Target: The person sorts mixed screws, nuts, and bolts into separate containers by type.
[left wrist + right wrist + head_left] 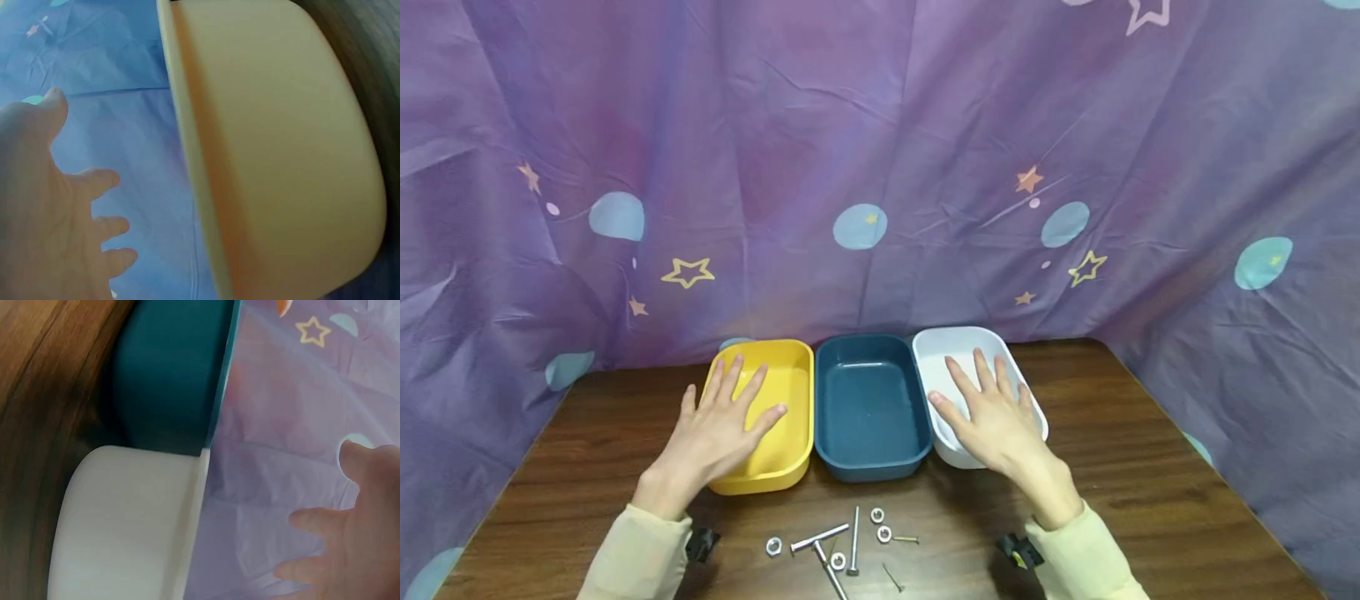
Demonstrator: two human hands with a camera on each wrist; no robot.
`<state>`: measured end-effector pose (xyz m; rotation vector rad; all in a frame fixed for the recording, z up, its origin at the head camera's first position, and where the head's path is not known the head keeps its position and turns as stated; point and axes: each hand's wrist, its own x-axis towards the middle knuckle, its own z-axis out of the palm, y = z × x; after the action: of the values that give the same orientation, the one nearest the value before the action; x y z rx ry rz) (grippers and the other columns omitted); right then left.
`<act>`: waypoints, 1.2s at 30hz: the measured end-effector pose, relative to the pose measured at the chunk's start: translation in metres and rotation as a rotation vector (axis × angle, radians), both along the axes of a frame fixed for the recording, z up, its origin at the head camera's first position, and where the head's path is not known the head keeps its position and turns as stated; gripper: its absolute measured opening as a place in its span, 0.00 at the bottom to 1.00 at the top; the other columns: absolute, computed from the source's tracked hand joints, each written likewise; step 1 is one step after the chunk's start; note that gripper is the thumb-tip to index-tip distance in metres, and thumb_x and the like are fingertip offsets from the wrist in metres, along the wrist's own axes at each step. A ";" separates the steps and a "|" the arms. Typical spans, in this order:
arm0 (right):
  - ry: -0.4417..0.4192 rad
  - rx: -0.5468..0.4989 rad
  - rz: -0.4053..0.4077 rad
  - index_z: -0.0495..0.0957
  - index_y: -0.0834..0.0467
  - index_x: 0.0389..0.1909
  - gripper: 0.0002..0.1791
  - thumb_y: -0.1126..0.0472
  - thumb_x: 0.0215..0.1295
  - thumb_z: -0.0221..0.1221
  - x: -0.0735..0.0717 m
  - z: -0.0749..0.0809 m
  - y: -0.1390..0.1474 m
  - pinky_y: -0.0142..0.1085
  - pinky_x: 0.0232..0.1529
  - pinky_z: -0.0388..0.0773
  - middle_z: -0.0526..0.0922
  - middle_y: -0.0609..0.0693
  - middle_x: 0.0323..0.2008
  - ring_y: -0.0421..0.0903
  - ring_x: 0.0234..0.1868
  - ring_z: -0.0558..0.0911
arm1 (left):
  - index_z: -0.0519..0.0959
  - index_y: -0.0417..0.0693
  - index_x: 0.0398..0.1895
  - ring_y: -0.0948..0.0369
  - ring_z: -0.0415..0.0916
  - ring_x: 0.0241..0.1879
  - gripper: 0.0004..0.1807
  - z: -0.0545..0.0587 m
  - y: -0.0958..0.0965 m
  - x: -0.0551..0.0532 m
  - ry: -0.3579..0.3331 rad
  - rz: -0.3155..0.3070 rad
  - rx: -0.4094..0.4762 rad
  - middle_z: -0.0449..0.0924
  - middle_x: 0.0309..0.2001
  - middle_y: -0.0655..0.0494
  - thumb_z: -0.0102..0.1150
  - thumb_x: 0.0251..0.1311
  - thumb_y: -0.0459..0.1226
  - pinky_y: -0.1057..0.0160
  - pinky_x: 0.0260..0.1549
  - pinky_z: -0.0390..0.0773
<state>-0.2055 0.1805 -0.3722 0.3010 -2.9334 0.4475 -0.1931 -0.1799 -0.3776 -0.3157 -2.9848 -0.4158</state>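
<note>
My left hand (721, 429), fingers spread and straight, hovers above the left part of a yellow bin (790, 450). Over a white bin (951, 342) is my right hand (992, 417), its fingers spread as well. Neither hand holds anything. Between these two bins stands a dark blue bin (872, 408). In the left wrist view the yellow bin's outer wall (294, 150) lies beside the hand, with a gap between them. The right wrist view has the white bin's wall (125, 525) apart from the fingers.
Several bolts (853, 542), hex nuts (773, 547) and small screws (906, 539) lie scattered on the brown wooden table (1150, 467) in front of the bins. A purple cloth (797, 167) with stars and planets hangs close behind the bins.
</note>
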 end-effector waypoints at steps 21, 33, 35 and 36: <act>0.224 -0.165 0.390 0.76 0.55 0.61 0.26 0.51 0.64 0.64 0.036 -0.004 -0.014 0.62 0.57 0.66 0.68 0.61 0.66 0.62 0.67 0.66 | 0.67 0.44 0.70 0.39 0.63 0.63 0.32 -0.012 -0.040 -0.020 0.131 -0.080 -0.028 0.63 0.67 0.36 0.56 0.67 0.48 0.32 0.52 0.64; 0.206 -0.086 0.586 0.77 0.51 0.60 0.26 0.55 0.59 0.67 0.073 -0.026 -0.009 0.57 0.58 0.67 0.72 0.50 0.63 0.54 0.66 0.67 | 0.65 0.38 0.69 0.34 0.66 0.57 0.31 -0.017 -0.061 -0.022 0.096 -0.005 -0.005 0.64 0.64 0.31 0.58 0.67 0.42 0.32 0.43 0.70; 0.215 -0.075 0.606 0.77 0.51 0.59 0.27 0.57 0.57 0.68 0.076 -0.028 -0.009 0.54 0.56 0.69 0.73 0.48 0.61 0.51 0.64 0.69 | 0.64 0.37 0.69 0.34 0.66 0.56 0.31 -0.017 -0.064 -0.023 0.096 0.011 -0.007 0.65 0.62 0.31 0.58 0.67 0.41 0.32 0.42 0.70; 0.221 -0.070 0.614 0.77 0.51 0.58 0.27 0.57 0.56 0.68 0.077 -0.029 -0.009 0.52 0.55 0.70 0.74 0.47 0.59 0.49 0.62 0.70 | 0.64 0.37 0.69 0.34 0.67 0.56 0.31 -0.017 -0.065 -0.024 0.094 0.019 -0.004 0.65 0.62 0.30 0.58 0.67 0.41 0.32 0.42 0.70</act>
<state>-0.1290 0.1713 -0.4009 1.1688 -2.5538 0.5435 -0.2166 -0.2454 -0.3942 -0.2984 -2.8949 -0.3822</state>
